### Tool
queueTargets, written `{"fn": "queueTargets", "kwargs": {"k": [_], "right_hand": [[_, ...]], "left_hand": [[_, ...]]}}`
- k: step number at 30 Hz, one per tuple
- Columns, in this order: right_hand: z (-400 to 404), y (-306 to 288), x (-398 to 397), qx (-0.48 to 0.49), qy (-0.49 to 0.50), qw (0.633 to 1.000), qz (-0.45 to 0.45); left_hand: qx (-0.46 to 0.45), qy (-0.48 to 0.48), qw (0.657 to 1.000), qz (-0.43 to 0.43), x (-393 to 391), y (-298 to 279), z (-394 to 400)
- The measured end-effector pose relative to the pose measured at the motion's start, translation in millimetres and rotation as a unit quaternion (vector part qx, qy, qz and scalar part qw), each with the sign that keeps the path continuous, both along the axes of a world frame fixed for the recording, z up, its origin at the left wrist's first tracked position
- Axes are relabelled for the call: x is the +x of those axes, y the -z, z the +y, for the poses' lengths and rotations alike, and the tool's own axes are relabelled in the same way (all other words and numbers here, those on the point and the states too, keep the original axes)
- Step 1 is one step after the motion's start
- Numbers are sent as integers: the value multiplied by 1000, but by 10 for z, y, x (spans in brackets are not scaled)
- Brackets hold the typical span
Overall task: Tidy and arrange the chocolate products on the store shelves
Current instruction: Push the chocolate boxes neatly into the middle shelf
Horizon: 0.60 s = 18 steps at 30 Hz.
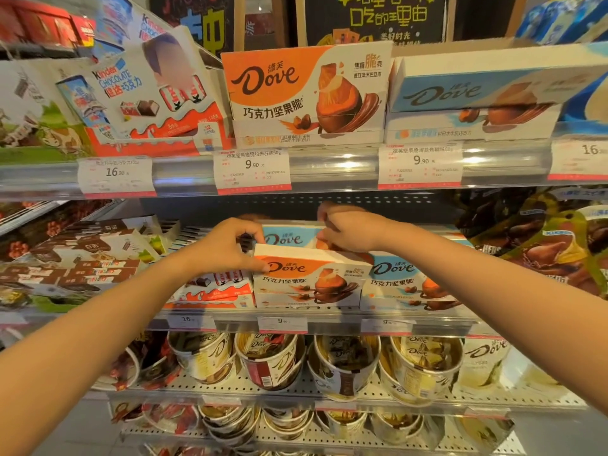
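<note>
**Head view: both hands working on the orange Dove display box, middle shelf**

Head camera is looking at stacked store shelves. The left hand (230, 246) is gripping the upper left corner of the orange Dove box (307, 281), thumb on its front face and fingers curled over the top edge. The right hand (350, 230) is reaching over the same box's back edge with fingers curled down; what they are pinching I cannot tell, as the hand is hiding it.

The orange box is sitting at the front edge of the middle shelf (427, 319), reading "Dove" and "巧克力坚果脆". A blue Dove box (408, 281) with the same Chinese line is touching its right side, and another blue Dove box (289, 236) is lying just behind it. A red and white Kinder box (218, 287) is sitting just beside it on the left.

On the shelf above, a Kinder Chocolate display carton (148, 90) reading "Kinder CHOCOLATE 健达巧克力" is standing left of a large orange Dove carton (306, 93) and a large blue Dove carton (477, 97). Price tags (251, 167) below them are showing 16.90, 9.90 and 9.90.

Dove tubs (269, 362) are crowding the lower shelf. Open room is showing only behind the boxes, under the upper shelf
</note>
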State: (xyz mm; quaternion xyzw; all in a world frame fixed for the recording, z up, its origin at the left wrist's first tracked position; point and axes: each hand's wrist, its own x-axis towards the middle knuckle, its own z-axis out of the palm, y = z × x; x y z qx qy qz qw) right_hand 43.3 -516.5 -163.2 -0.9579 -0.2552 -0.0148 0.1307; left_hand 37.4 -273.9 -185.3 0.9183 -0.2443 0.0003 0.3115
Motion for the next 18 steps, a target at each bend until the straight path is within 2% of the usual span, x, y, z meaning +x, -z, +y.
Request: {"fn": "queueTargets", "kwargs": {"k": [5,9,11,15,18], "right_hand": [[-91,-75,-228,55,-6,987,-152],[-191,-32,-310,45,-36,965,-255],[-246,-32,-349,49,-43,954,-291],[-403,-34,-473,25,-48,930,-364],[-582,-43,-535,14,-44,928,-370]], "left_hand": [[-19,-39,999,-19,8,13,-42],[82,-23,996,-23,25,67,-5],[125,-30,991,-47,22,97,-12],[153,-56,981,-106,-24,89,-172],[178,-31,975,-129,-1,107,-321]]}}
